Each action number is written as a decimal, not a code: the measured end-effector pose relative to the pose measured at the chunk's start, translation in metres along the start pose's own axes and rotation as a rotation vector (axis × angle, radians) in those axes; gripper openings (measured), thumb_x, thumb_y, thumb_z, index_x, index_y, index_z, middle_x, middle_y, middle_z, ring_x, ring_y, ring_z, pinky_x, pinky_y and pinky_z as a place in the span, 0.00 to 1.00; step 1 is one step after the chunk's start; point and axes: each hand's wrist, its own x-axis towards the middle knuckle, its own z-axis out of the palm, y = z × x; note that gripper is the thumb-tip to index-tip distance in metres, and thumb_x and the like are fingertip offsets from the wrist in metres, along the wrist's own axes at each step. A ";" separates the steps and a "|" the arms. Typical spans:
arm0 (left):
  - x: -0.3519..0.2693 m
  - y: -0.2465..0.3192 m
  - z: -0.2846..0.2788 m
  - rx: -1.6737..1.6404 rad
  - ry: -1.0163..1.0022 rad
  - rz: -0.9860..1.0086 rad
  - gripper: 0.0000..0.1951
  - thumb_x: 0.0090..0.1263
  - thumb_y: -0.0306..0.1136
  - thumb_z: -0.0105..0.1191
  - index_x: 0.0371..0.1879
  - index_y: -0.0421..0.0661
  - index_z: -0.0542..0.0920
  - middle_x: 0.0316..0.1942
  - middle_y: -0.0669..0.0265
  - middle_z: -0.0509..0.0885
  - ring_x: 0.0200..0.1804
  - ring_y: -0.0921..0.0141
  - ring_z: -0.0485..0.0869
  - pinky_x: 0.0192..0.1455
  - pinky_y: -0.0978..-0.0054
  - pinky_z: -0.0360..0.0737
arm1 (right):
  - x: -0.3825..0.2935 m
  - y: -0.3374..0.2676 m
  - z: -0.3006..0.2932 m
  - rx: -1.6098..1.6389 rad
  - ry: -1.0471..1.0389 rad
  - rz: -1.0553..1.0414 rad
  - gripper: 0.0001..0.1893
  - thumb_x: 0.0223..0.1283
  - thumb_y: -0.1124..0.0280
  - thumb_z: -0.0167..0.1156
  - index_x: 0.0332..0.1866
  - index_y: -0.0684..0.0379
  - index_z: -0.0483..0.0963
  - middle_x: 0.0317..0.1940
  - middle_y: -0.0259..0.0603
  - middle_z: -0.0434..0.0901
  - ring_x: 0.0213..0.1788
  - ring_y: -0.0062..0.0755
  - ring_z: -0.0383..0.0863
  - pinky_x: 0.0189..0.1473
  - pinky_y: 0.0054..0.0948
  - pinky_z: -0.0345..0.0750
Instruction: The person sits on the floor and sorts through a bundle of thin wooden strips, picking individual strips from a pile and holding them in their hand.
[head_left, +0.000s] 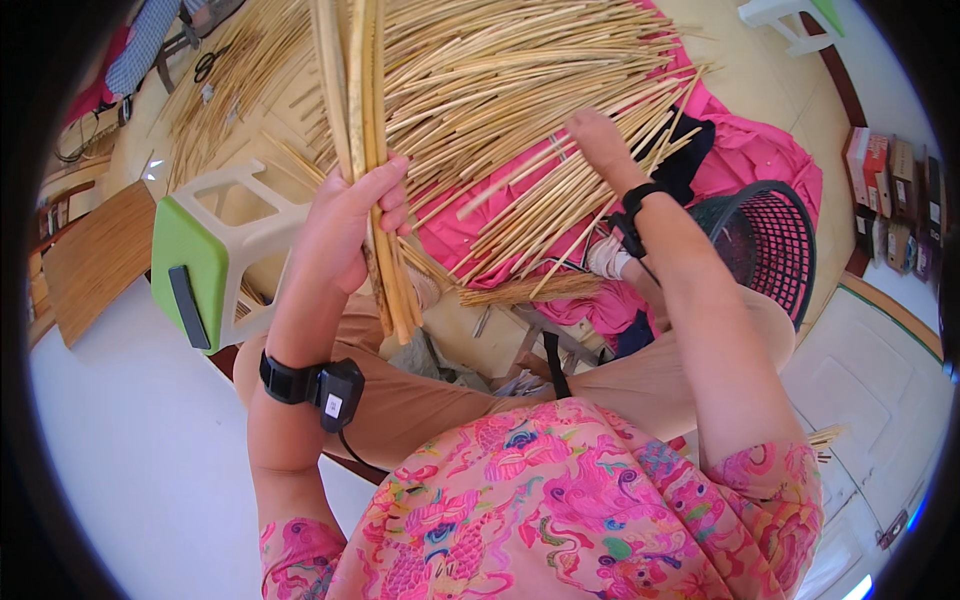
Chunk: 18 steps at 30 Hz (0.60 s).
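My left hand (349, 217) grips a bundle of several thick, dry, straw-coloured stalks (362, 97), their lower ends hanging just below my fist. Over on the right, my right hand (600, 146) has its fingers closed at the end of a motion-blurred thin stalk (517, 177), which slants down to the left. Beneath it, many loose thin stalks (540, 217) lie across a bright pink cloth (739, 142). A broad layer of similar stalks (510, 75) spreads over the floor beyond. My right fingertips are partly hidden by the hand itself.
A green-topped plastic stool (191, 270) lies tipped over at left, near a wooden board (101, 259). A dark plastic basket (780, 247) is beside my right knee. Scissors (210, 64) rest on stalks at upper left. A straw bundle (529, 289) lies before my feet.
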 end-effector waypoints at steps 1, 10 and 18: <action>-0.001 0.000 0.002 -0.003 -0.025 0.000 0.09 0.65 0.33 0.53 0.37 0.45 0.68 0.19 0.75 0.66 0.18 0.81 0.65 0.23 0.80 0.68 | 0.003 0.015 -0.019 -0.051 0.082 0.060 0.04 0.46 0.76 0.52 0.30 0.60 0.71 0.29 0.45 0.72 0.38 0.46 0.74 0.41 0.37 0.74; -0.008 -0.023 0.015 0.083 -0.218 -0.031 0.08 0.64 0.32 0.54 0.33 0.42 0.71 0.24 0.64 0.78 0.24 0.74 0.78 0.28 0.77 0.79 | 0.035 -0.054 -0.229 1.550 0.126 0.523 0.08 0.64 0.67 0.52 0.40 0.61 0.68 0.31 0.37 0.78 0.27 0.19 0.75 0.30 0.19 0.73; -0.017 -0.063 0.045 -0.031 -0.612 -0.207 0.18 0.68 0.35 0.49 0.50 0.35 0.70 0.46 0.49 0.80 0.44 0.65 0.82 0.45 0.70 0.82 | 0.005 -0.116 -0.227 1.432 -0.075 0.626 0.09 0.62 0.68 0.55 0.39 0.63 0.69 0.28 0.37 0.78 0.27 0.22 0.79 0.28 0.18 0.77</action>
